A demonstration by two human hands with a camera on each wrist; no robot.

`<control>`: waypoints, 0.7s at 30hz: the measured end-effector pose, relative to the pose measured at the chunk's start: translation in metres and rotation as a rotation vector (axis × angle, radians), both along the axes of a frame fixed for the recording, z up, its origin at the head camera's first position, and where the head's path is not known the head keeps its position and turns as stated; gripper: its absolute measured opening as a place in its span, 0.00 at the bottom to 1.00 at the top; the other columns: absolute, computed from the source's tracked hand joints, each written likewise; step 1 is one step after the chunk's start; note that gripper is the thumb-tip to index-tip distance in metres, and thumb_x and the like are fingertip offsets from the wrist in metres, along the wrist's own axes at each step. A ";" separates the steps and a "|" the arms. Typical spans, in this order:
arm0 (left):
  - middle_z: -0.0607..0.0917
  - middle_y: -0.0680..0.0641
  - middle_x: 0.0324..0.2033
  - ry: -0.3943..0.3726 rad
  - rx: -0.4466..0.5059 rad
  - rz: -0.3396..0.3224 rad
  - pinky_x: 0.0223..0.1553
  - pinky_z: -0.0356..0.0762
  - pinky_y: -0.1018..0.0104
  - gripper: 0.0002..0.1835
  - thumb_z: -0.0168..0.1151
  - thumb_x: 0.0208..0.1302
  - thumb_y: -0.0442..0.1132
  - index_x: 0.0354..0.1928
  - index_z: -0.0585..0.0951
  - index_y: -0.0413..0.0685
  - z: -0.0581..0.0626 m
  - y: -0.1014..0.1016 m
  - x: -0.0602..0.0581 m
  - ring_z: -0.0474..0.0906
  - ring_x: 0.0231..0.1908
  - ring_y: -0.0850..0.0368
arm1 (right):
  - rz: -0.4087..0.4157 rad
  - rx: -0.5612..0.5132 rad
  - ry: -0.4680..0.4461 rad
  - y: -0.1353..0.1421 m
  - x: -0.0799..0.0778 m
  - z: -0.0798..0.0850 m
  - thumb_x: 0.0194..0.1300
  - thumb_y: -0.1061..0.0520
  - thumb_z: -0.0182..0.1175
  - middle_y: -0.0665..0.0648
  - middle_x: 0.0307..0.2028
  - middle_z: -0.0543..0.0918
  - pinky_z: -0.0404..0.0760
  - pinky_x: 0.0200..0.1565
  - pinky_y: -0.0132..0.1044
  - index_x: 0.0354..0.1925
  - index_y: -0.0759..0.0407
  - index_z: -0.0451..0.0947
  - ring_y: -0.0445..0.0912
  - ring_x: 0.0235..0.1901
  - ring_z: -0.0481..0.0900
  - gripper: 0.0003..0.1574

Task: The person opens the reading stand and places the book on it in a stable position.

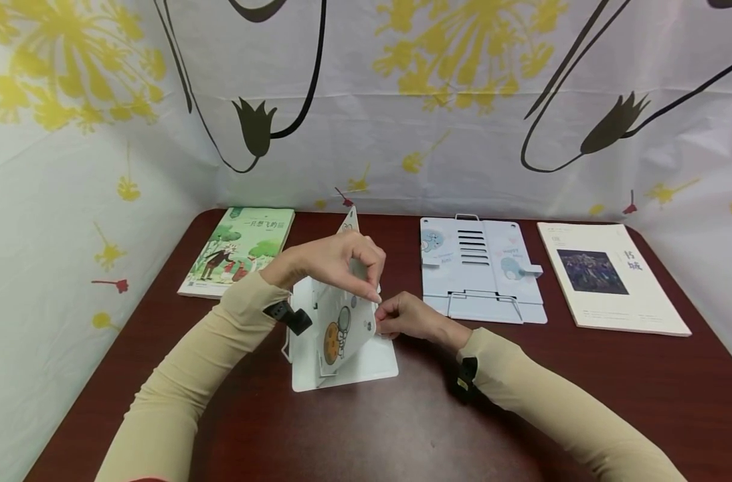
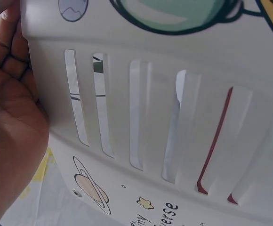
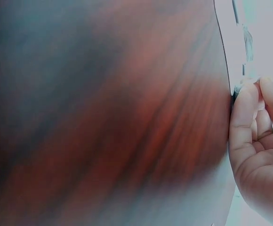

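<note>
Twice pinching the book stand (image 1: 338, 335) on the bench (image 1: 390, 428), from above with the left hand (image 1: 342, 261) at the raised panel (image 1: 356, 325), from the right with the right hand (image 1: 415, 317), lower, nearer the base (image 1: 372, 365).

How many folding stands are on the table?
2. The white stand is at the left hand and right hand; the pale blue stand lies farther back, left of the cream book.

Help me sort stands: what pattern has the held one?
The stand is white with space cartoons, clearest in the left wrist view.
</note>
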State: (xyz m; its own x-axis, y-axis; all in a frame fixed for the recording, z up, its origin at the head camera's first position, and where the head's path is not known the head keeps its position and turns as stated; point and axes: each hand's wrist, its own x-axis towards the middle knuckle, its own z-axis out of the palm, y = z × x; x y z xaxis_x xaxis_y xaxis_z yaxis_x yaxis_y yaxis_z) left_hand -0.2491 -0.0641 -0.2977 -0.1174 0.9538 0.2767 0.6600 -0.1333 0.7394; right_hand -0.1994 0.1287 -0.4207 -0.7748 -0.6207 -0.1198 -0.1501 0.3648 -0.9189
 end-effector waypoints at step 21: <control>0.81 0.52 0.23 -0.057 0.003 0.027 0.32 0.73 0.66 0.07 0.67 0.55 0.30 0.22 0.84 0.46 -0.001 0.000 0.001 0.76 0.28 0.59 | -0.008 0.031 0.066 -0.003 0.008 0.003 0.59 0.66 0.62 0.54 0.25 0.82 0.77 0.28 0.28 0.31 0.68 0.80 0.36 0.24 0.74 0.03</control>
State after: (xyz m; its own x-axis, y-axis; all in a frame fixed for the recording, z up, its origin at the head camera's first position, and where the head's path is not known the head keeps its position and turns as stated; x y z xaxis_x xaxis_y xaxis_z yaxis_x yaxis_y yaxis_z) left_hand -0.2478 -0.0642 -0.2992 -0.1591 0.9491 0.2718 0.6204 -0.1181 0.7753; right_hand -0.1915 0.1261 -0.4175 -0.7864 -0.6114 -0.0878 -0.2067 0.3944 -0.8954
